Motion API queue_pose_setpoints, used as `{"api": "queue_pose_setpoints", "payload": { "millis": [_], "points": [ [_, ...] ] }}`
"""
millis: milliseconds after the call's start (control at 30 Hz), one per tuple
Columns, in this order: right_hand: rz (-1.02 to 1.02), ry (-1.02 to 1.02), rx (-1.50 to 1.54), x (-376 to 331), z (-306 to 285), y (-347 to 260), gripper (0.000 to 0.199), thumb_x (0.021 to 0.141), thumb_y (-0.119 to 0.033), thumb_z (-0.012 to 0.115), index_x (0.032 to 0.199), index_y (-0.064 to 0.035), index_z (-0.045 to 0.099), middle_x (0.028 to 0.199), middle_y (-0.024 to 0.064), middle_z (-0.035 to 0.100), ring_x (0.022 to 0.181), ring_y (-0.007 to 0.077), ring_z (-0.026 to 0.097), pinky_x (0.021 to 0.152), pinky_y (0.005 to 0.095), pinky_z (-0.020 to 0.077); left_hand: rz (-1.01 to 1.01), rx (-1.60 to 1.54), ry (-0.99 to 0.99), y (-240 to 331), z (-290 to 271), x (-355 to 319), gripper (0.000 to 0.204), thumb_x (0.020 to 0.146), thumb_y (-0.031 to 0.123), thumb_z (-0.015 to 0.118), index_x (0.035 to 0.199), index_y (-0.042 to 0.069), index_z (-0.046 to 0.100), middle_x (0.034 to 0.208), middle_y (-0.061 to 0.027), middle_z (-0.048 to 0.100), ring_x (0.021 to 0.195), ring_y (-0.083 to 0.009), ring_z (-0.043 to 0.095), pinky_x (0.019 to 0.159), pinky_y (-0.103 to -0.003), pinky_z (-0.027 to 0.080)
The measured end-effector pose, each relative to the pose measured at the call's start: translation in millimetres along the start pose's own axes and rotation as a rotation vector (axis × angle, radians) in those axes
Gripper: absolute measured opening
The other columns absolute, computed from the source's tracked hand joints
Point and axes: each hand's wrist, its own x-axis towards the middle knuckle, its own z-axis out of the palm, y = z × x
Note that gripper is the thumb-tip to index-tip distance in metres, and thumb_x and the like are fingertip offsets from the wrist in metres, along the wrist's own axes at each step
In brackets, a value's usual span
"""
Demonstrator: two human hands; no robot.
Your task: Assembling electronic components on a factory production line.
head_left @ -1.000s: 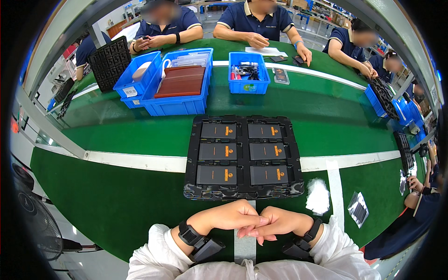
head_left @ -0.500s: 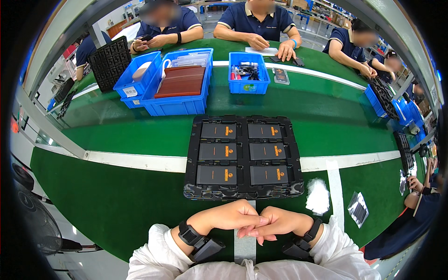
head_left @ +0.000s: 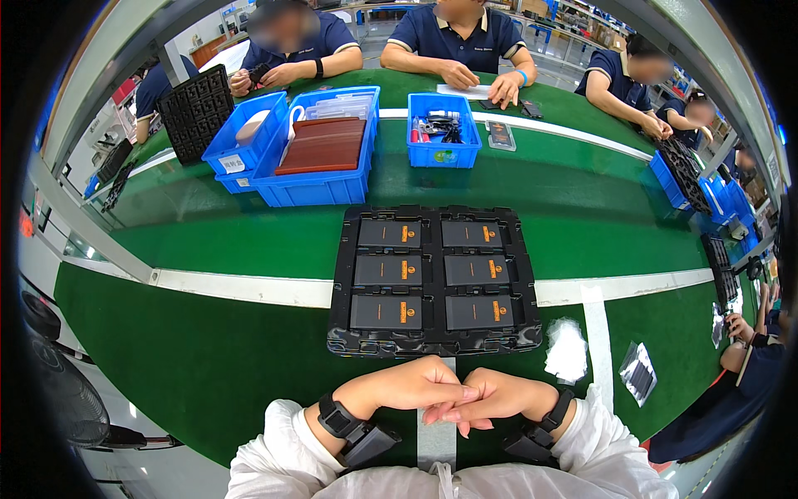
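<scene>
My left hand and my right hand rest against each other at the table's near edge, fingers closed and overlapping. No object shows in either hand, though the inner sides of the palms are hidden. Just beyond them lies a black plastic tray. Its two columns of pockets hold several flat, dark grey rectangular packs with orange marks, which look like phone batteries. Neither hand touches the tray. To the right of my right hand is a small heap of white, thin pieces.
A clear bag with dark strips lies farther right. Across the green table stand a large blue bin with brown sheets and a smaller blue bin with small parts. Several co-workers sit around; a fan stands at left.
My hands and the tray stay as they were. At the far left, a co-worker's hands have shifted slightly around a small dark object.
</scene>
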Motion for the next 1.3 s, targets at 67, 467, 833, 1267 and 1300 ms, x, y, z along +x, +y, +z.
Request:
{"api": "queue_pose_setpoints", "payload": {
  "millis": [67, 467, 833, 1267, 1300],
  "points": [
    [0.006, -0.002, 0.0, -0.1, -0.5, 1.3, 0.027, 0.083, -0.021, 0.05, 0.072, 0.0003, 0.062, 0.05, 0.0009, 0.053, 0.038, 0.0021, 0.041, 0.044, 0.017, 0.035, 0.0, -0.004, 0.002, -0.1, 0.2, -0.2, 0.041, 0.085, 0.03, 0.046, 0.059, 0.0, 0.058, 0.049, -0.0037, 0.052, 0.043, -0.007, 0.05, 0.041, -0.019, 0.039],
    [-0.003, -0.01, 0.008, -0.3, 0.7, -2.8, 0.022, 0.083, -0.019, 0.05, 0.088, -0.0005, 0.061, 0.059, 0.003, 0.058, 0.039, 0.0029, 0.042, 0.041, 0.0167, 0.0343, 0.015, -0.01, 0.012, 1.6, 0.7, -0.8, 0.04, 0.084, 0.028, 0.048, 0.058, 0.0, 0.058, 0.047, -0.002, 0.051, 0.042, -0.0051, 0.047, 0.04, -0.018, 0.033],
    [-0.019, -0.02, 0.023, -0.1, -0.8, 1.3, 0.023, 0.083, -0.019, 0.05, 0.079, 0.0005, 0.061, 0.06, 0.0034, 0.058, 0.038, 0.0027, 0.042, 0.042, 0.0164, 0.0348, 0.009, 0.001, 0.01, 0.7, 0.4, -0.4, 0.04, 0.084, 0.029, 0.047, 0.058, 0.001, 0.058, 0.048, -0.0027, 0.052, 0.043, -0.0063, 0.05, 0.04, -0.017, 0.035],
    [-0.016, -0.019, 0.014, 0.1, -0.5, 0.7, 0.022, 0.083, -0.019, 0.05, 0.091, -0.0009, 0.06, 0.061, 0.003, 0.058, 0.04, 0.0029, 0.043, 0.04, 0.0165, 0.0342, 0.001, -0.018, 0.017, 0.4, 0.8, -0.7, 0.039, 0.084, 0.028, 0.047, 0.058, 0.0, 0.058, 0.048, -0.0023, 0.051, 0.043, -0.0054, 0.048, 0.04, -0.018, 0.034],
    [-0.025, -0.013, 0.013, 0.1, -0.6, 1.1, 0.022, 0.083, -0.019, 0.05, 0.09, -0.0008, 0.06, 0.061, 0.003, 0.058, 0.04, 0.0028, 0.043, 0.04, 0.0164, 0.0342, 0.003, -0.019, 0.016, 1.0, 0.9, -0.8, 0.039, 0.084, 0.027, 0.047, 0.058, 0.0, 0.058, 0.048, -0.0023, 0.051, 0.043, -0.0054, 0.048, 0.04, -0.018, 0.034]
  ]
}}
